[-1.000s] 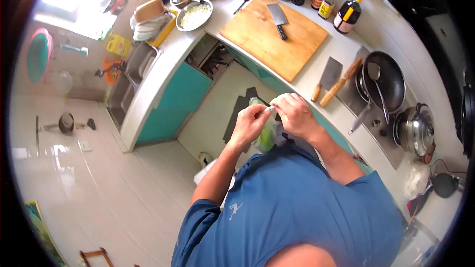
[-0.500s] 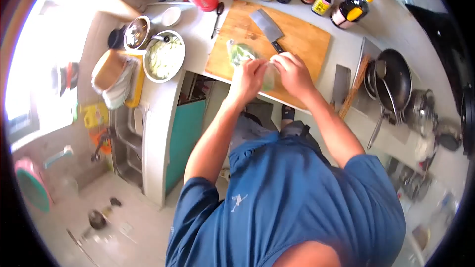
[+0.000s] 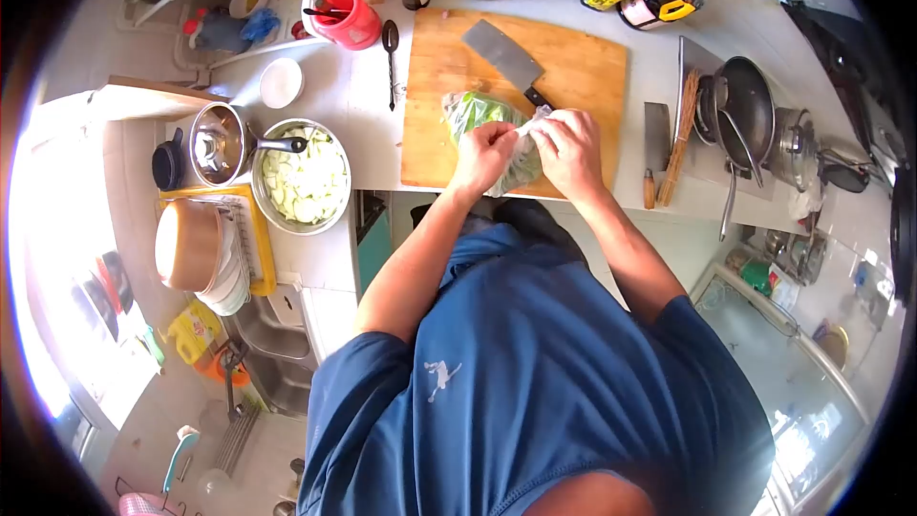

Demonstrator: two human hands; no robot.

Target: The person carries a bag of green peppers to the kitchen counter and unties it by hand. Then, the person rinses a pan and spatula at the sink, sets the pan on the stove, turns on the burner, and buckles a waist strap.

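Observation:
A clear plastic bag (image 3: pixel 476 112) with green vegetables inside lies over the front half of the wooden cutting board (image 3: pixel 573 67). My left hand (image 3: pixel 487 155) pinches the gathered plastic on one side. On the other side my right hand (image 3: pixel 567 148) grips the twisted end of the same bag, close to my left fingers. Just beyond the hands rests a cleaver (image 3: pixel 504 53), its black handle pointing toward my right hand. The exact kind of greens is hard to make out through the plastic.
Left of the board stand a steel bowl of pale green slices (image 3: pixel 304 177), an empty-looking metal pot (image 3: pixel 218 145) and a slotted spoon (image 3: pixel 391 62). Bottles (image 3: pixel 664 0) line the back. A second cleaver (image 3: pixel 656 139), a bamboo brush (image 3: pixel 680 139) and a wok (image 3: pixel 747 100) are at right.
The head view has shifted, showing more of the left side. Both hands still hold the bag, whose gathered plastic now shows between the fingers. The cleaver stays on the board.

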